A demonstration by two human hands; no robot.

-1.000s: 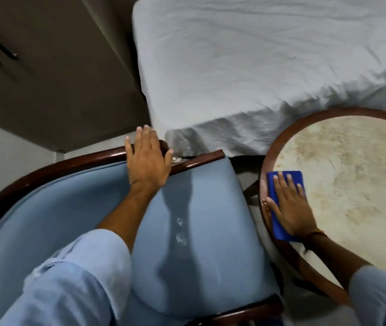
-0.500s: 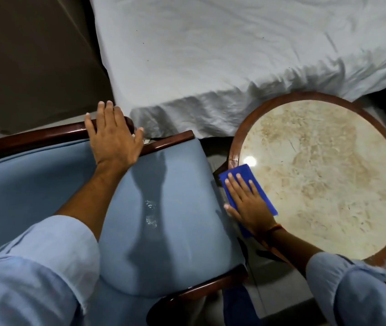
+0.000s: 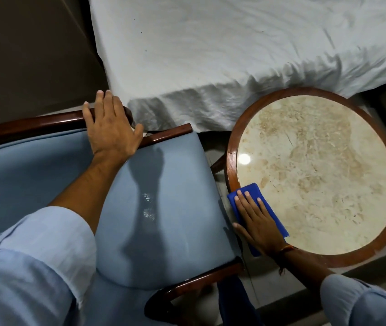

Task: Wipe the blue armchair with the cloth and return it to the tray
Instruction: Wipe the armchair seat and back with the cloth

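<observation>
The blue armchair (image 3: 168, 208) fills the lower left, with a dark wooden frame and white specks (image 3: 148, 205) on its seat. My left hand (image 3: 110, 130) lies over the wooden rail at the chair's far corner, fingers curled over it. The blue cloth (image 3: 249, 190) lies on the near-left edge of a round marble-topped table (image 3: 230, 161), partly hanging over the wooden rim. My right hand (image 3: 257, 222) presses flat on the cloth, fingers spread and thumb at the rim. No separate tray shows.
A bed with a rumpled white sheet (image 3: 210, 55) runs along the far side, close to chair and table. A dark cabinet (image 3: 34, 55) stands at the far left. Dark blue fabric (image 3: 234, 300) hangs between chair and table near me.
My right hand has slid the cloth along the table's rim toward me. My left hand stays on the chair's rail. The view has shifted to the right.
</observation>
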